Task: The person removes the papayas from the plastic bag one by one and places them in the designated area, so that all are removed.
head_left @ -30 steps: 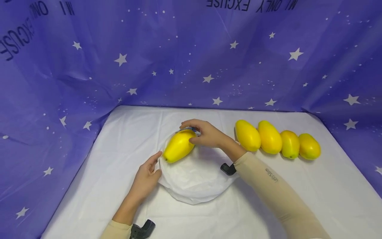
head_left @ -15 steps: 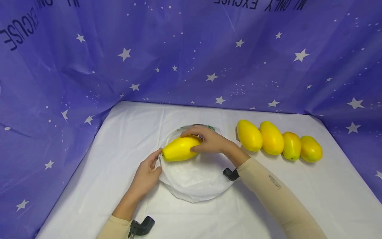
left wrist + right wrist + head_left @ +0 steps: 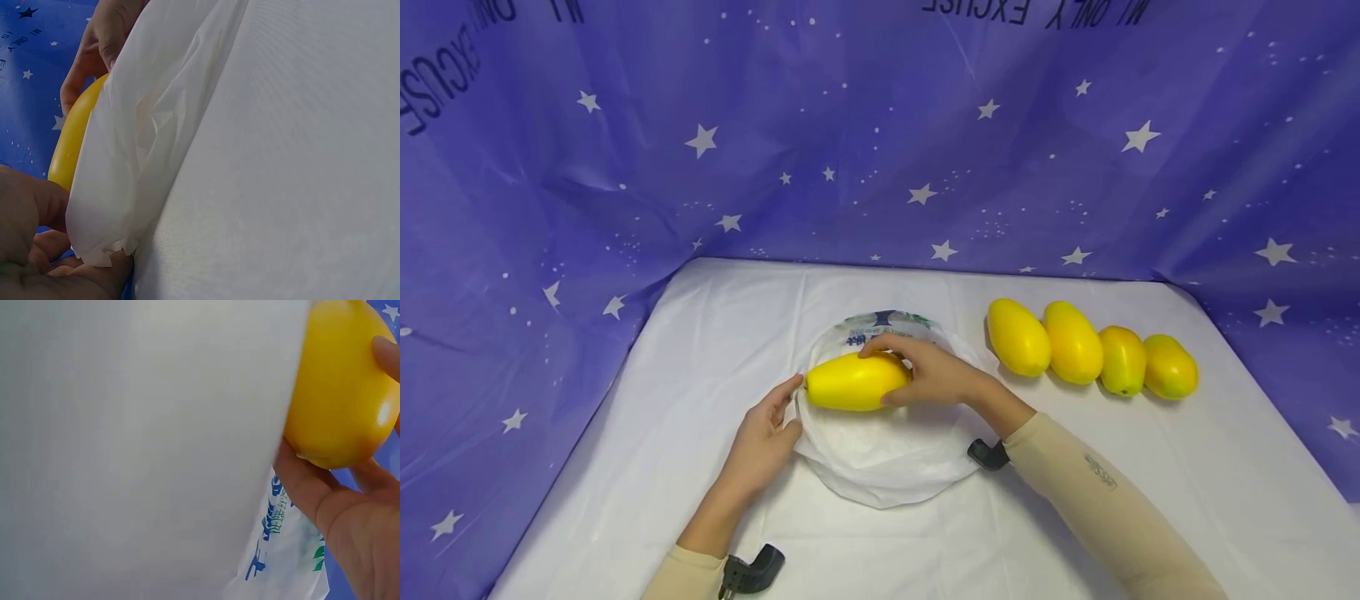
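A yellow mango (image 3: 850, 383) lies sideways over a white plastic bag (image 3: 887, 462) on the white table. My right hand (image 3: 928, 375) grips the mango's right end, fingers over the top and thumb on the near side; the right wrist view shows the mango (image 3: 337, 387) against my palm (image 3: 350, 531). At the bag's left edge my left hand (image 3: 763, 437) pinches the plastic, thumb close to the mango's tip. In the left wrist view the bag (image 3: 144, 137) rises over my left fingers (image 3: 31, 250), with the mango (image 3: 72, 140) behind it.
Several more yellow mangoes (image 3: 1090, 350) lie in a row at the right of the white tablecloth (image 3: 1187, 483). A blue star-printed cloth (image 3: 880, 150) walls the back and both sides. Printed lettering shows on the bag's far part (image 3: 887, 321).
My right hand has turned the mango from tilted to lying level and brought it nearer over the bag. The bag's printed far part has come into sight. The left hand stays at the bag's edge.
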